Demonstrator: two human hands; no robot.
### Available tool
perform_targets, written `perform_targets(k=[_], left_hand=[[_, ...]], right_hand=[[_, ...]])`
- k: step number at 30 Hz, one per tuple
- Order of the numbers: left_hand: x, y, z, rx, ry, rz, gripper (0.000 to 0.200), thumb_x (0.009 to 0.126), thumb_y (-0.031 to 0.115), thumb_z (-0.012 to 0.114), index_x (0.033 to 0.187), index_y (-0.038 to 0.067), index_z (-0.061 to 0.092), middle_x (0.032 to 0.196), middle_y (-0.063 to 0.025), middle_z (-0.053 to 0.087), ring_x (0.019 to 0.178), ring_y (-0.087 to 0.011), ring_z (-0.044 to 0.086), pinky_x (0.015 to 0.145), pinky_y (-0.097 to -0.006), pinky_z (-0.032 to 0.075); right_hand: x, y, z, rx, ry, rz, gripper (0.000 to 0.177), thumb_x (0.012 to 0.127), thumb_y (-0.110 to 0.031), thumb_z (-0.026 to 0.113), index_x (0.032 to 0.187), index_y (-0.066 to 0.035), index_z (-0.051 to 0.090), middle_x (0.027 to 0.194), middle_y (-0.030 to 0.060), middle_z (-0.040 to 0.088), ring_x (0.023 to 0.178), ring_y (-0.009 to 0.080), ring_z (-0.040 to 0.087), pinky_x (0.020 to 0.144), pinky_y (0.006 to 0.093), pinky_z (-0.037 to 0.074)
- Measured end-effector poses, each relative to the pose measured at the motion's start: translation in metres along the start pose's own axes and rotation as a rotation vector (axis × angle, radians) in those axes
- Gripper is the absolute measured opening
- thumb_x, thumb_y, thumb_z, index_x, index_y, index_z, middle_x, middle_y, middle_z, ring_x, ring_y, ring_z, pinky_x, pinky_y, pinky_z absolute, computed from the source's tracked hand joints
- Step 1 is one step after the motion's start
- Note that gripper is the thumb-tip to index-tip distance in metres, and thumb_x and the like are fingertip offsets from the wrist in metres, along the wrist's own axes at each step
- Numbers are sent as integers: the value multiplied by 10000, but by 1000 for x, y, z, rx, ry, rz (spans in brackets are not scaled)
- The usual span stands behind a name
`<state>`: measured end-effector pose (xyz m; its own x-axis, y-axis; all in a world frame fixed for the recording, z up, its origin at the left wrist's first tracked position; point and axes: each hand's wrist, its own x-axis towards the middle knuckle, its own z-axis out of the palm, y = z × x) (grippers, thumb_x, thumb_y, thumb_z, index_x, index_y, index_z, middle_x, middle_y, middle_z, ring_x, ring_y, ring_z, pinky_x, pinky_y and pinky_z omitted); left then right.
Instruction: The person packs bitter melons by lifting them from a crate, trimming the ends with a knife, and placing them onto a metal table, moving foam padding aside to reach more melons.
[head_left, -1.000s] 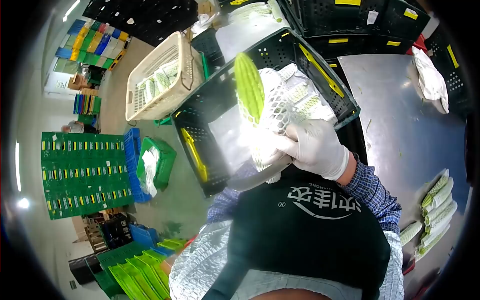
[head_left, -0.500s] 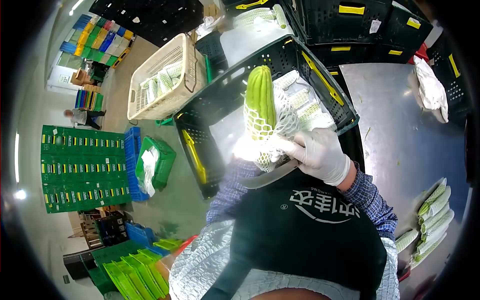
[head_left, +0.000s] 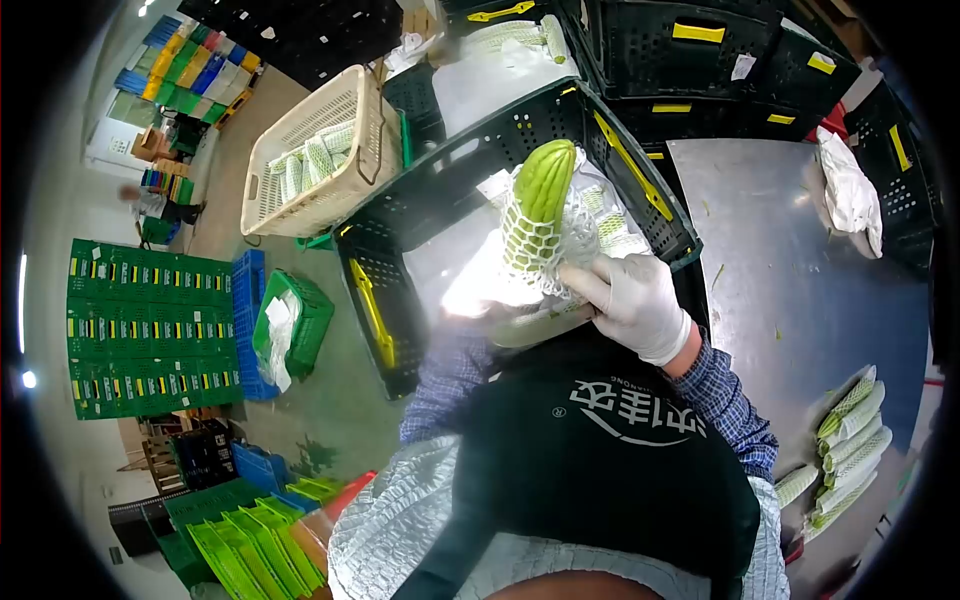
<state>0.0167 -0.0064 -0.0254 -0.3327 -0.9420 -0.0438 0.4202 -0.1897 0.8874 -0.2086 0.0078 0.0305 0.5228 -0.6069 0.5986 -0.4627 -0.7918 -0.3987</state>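
Observation:
A green ribbed gourd (head_left: 545,185) stands tilted in front of me, its lower part in a white foam net sleeve (head_left: 531,243). Glare washes out my left hand (head_left: 475,285), which is closed round the sleeved gourd from the left. My right hand (head_left: 640,308), in a white glove, has its thumb and fingers closed at the net's lower edge. A knife with a broad curved blade (head_left: 540,328) reaches left from this hand, below the gourd. The knife's handle is hidden in the fingers.
Below the gourd sits a dark crate (head_left: 375,215) holding sleeved gourds (head_left: 618,235). A cream basket (head_left: 262,190) with more of them is to the left. On the metal table (head_left: 740,220) at right lie several sleeved gourds (head_left: 850,450) and a white bag (head_left: 850,190). Green crates (head_left: 150,330) are stacked far left.
The gourd now leans to the right at its top, and the net sits differently round it. The knife blade has shifted slightly upward and looks brighter. The whole view has moved a little.

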Motion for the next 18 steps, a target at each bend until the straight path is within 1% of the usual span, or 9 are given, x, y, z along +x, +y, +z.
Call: perform_targets(k=[4,5,7,8,11,13,16,17,18], left_hand=[[11,5,2,112,-37,120,779,797,169,828,1446,-18,439,1333,-146,602,1177,-228,618,1001,-352,519],[13,5,2,208,15,160,797,779,155,841,1446,-17,440,1330,-143,606,1175,-222,619,998,-349,520],[16,4,8,320,122,239,744,738,163,868,1361,-1,495,1240,-104,634,1101,-177,625,950,-322,520],[18,3,13,340,179,277,674,716,186,881,1276,13,548,1153,-67,658,1028,-139,631,905,-299,520],[20,0,16,438,254,293,641,709,162,872,1250,14,564,1122,-62,666,1000,-127,633,888,-291,520],[27,-2,18,655,320,342,621,713,135,861,1248,17,570,1123,-73,668,990,-142,643,884,-298,523],[43,-9,34,983,356,479,571,733,86,837,1237,17,577,1132,-102,663,974,-179,663,895,-323,533],[49,-15,46,646,274,323,574,735,65,828,1243,11,569,1172,-125,656,969,-192,671,880,-340,551],[53,-23,60,834,233,406,517,735,30,805,1206,-2,594,1196,-138,661,978,-201,676,847,-341,567]], right_hand=[[-3,4,-4,48,42,101,520,601,26,703,1107,-92,697,873,47,665,638,223,648,551,331,516],[-8,10,-7,12,-28,155,543,626,37,728,1147,-113,699,973,46,688,708,211,684,616,300,557],[-16,21,-1,-96,222,110,529,625,42,720,1133,-102,709,1027,63,690,736,221,697,637,293,564],[-19,23,-4,-114,222,145,518,618,46,720,1117,-94,716,1072,76,690,777,234,708,657,297,570],[-22,22,-6,-104,358,179,463,697,67,733,1140,-61,701,1178,132,683,832,247,719,723,306,580],[-33,30,6,-87,504,170,478,734,39,753,1201,-20,665,1198,152,682,868,247,726,752,303,580],[-42,31,9,54,454,423,567,771,-3,775,1303,34,584,1187,170,693,905,241,725,783,292,575],[-45,30,10,118,414,500,620,782,-23,779,1348,35,533,1196,173,682,903,231,707,787,289,568],[-46,31,12,180,393,562,675,793,-43,783,1393,36,482,1204,177,671,901,221,688,790,286,562]])
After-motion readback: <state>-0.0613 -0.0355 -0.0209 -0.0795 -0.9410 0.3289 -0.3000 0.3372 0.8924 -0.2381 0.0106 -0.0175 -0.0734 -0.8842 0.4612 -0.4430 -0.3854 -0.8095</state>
